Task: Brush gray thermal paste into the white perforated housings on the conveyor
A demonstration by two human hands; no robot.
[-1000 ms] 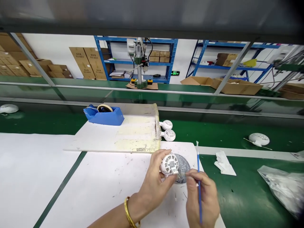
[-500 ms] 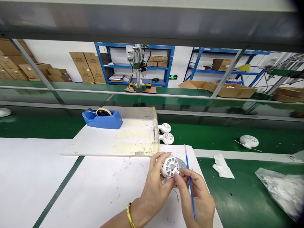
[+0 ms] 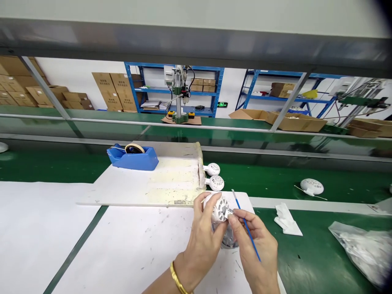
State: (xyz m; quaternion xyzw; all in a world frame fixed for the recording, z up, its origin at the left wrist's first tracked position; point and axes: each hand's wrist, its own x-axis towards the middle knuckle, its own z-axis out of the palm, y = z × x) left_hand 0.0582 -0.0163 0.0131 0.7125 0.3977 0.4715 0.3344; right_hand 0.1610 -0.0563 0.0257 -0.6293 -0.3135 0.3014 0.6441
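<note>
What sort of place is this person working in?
Probably a factory or assembly workshop. Cardboard boxes and an upright machine stand in the background, and several similar white vented parts lie about the green work surface.

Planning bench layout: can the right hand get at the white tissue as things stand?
Likely yes: nothing visible stands between the right hand and the white tissue, but that hand holds the blue brush.

Left arm (image 3: 165, 283): slants in from seven o'clock
Left hand (image 3: 202, 234): aimed at one o'clock, fingers arched, thumb opposed in a grip
Right hand (image 3: 257, 243): aimed at eleven o'clock, thumb and forefinger pinched
Thumbs (image 3: 237, 229): tips near each other
</note>
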